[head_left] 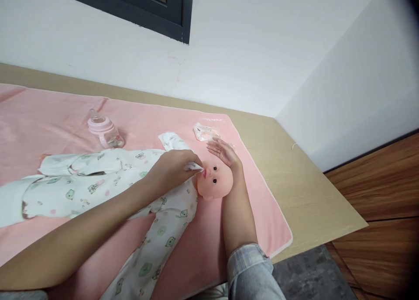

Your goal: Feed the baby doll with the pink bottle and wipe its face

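Observation:
A baby doll [214,180] in a white printed sleepsuit [108,182] lies on a pink blanket [49,121], head toward the right. My left hand [173,167] is pinched on a small white wipe [194,166] held at the doll's mouth. My right hand [225,153] rests flat and open against the top of the doll's head, steadying it.
A pink baby bottle [104,132] lies on its side on the blanket behind the doll. A small clear plastic packet [204,132] lies near the blanket's far right corner. The wooden table [310,191] ends at right, with walls behind and a wood floor beyond.

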Available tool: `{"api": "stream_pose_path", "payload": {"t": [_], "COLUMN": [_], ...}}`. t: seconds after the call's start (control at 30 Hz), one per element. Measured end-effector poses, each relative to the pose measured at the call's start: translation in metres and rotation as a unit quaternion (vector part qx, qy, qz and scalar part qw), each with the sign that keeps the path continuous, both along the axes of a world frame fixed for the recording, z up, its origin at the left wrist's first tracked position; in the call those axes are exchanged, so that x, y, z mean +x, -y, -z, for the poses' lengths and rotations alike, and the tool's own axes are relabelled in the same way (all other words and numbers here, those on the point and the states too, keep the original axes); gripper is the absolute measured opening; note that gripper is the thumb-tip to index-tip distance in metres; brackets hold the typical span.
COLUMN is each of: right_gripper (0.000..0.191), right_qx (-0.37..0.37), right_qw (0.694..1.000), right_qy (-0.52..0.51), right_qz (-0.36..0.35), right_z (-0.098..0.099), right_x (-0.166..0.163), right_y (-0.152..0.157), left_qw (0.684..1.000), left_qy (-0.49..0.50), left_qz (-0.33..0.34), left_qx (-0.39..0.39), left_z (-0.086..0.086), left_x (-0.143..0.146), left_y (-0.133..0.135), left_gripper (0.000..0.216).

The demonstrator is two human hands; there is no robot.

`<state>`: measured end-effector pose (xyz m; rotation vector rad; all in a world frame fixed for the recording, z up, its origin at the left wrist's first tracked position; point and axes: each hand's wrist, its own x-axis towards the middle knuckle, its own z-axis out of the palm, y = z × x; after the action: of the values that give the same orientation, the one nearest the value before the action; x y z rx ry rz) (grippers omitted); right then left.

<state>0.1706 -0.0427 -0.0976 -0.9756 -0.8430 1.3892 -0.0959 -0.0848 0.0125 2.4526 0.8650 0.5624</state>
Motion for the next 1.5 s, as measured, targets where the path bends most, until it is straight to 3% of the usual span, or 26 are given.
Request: {"api": "stream_pose_path", "payload": {"t": [0.27, 0.7, 0.9, 1.2, 1.5], "right_gripper": [0.023, 0.025, 0.026, 0.028, 0.027], "right_qx": [-0.008, -0.002, 0.005, 0.004, 0.003], "right_qw": [1.000, 1.000, 1.000, 1.000, 1.000], "right_qy": [0.000, 0.006, 0.002, 0.000, 0.000], "right_qz": [0.007, 0.007, 0.000, 0.003, 0.003], "right_z": [0.000, 0.001, 0.003, 0.003, 0.002], "right_x": [0.000, 0.001, 0.002, 0.001, 0.001], "right_y": [0.001, 0.000, -0.001, -0.001, -0.001], "left_qw": [0.997, 0.992, 0.998, 0.996, 0.997], "left_qy": [0.024, -0.013, 0.041, 0.059, 0.055], "left_qz": [0.023, 0.012, 0.020, 0.033, 0.037], "left_qx": [0.072, 0.126, 0.046, -0.063, -0.037], "left_z": [0.013, 0.016, 0.007, -0.001, 0.007], "left_x": [0.003, 0.006, 0.003, 0.004, 0.008], "left_y": [-0.001, 0.001, 0.003, 0.010, 0.008], "left_gripper": [0.020, 0.029, 0.031, 0.015, 0.014]}}
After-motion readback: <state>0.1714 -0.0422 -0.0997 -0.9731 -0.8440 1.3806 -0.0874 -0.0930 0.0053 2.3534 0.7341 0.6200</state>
